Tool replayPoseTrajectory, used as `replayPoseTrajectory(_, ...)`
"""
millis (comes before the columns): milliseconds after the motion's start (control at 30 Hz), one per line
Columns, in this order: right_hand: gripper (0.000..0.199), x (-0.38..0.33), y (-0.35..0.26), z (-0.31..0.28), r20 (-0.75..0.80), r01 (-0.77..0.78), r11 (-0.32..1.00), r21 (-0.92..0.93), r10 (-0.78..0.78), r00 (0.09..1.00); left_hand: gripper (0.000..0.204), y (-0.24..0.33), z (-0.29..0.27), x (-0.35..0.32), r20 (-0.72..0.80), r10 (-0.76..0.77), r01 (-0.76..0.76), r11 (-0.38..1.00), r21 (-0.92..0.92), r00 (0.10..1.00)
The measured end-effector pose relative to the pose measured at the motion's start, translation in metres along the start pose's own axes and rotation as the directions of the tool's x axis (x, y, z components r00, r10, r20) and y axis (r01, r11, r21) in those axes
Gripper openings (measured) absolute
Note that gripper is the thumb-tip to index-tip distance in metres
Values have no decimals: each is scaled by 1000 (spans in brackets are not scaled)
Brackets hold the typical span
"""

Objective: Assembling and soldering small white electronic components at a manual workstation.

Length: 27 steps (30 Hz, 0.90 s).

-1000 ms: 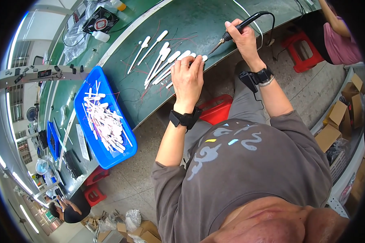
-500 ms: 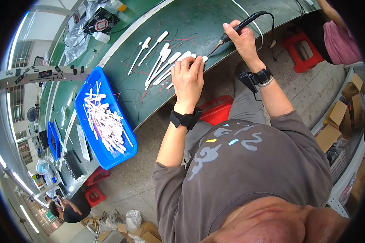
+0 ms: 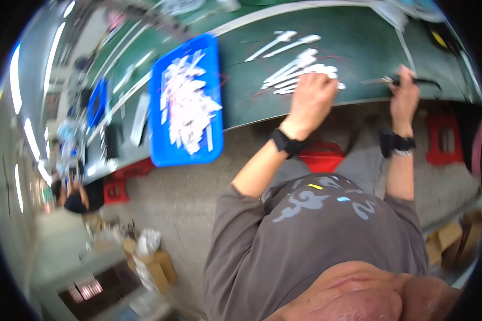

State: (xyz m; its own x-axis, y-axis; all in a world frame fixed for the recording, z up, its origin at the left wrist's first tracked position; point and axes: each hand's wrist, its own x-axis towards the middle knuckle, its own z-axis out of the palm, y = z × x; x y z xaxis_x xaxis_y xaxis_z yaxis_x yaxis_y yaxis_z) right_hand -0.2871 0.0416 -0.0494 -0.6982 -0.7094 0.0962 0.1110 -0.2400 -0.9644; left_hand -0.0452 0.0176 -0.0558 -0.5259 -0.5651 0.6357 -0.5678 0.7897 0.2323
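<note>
My right hand [image 3: 404, 101] grips a soldering iron [image 3: 395, 81] by its dark handle. Its thin metal tip points left above the bench, apart from the work. Over the right ends of a row of slim white plastic sticks [image 3: 284, 76] lies my left hand [image 3: 311, 104], its fingers bent and closed on a stick end that they partly cover. Thin red wires trail from the sticks. Two more white sticks [image 3: 293, 45] lie apart, farther back. A blue tray [image 3: 215, 107] to the left holds a heap of similar white sticks. Motion blur hides fine detail.
The green bench [image 3: 359, 37] has its front edge just before my hands. A red stool [image 3: 322, 156] stands beneath me, another red stool [image 3: 444, 140] to the right. Cardboard boxes [image 3: 158, 270] sit on the floor at lower left. A person [image 3: 79, 197] is far left.
The view has turned, so bench and tray appear shifted and rotated. My right hand and the soldering iron have moved right, away from the sticks. My left hand stays at the row.
</note>
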Motion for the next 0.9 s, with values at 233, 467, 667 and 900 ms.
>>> replayPoseTrajectory(233,19,15,27,-26,166,-32,986,163,5,986,9,-4,-33,0,-169,-30,51,992,117,985)
replayPoseTrajectory(467,18,16,19,-18,85,-46,979,197,30,996,10,-44,-193,-27,35,-309,295,932,211,950)
replayPoseTrajectory(667,17,20,20,-23,116,-35,978,205,11,993,19,-165,-278,-67,25,-683,545,604,581,730)
replayPoseTrajectory(900,18,21,25,-26,148,-32,982,189,3,989,24,-225,-239,-68,135,-579,417,712,565,804)
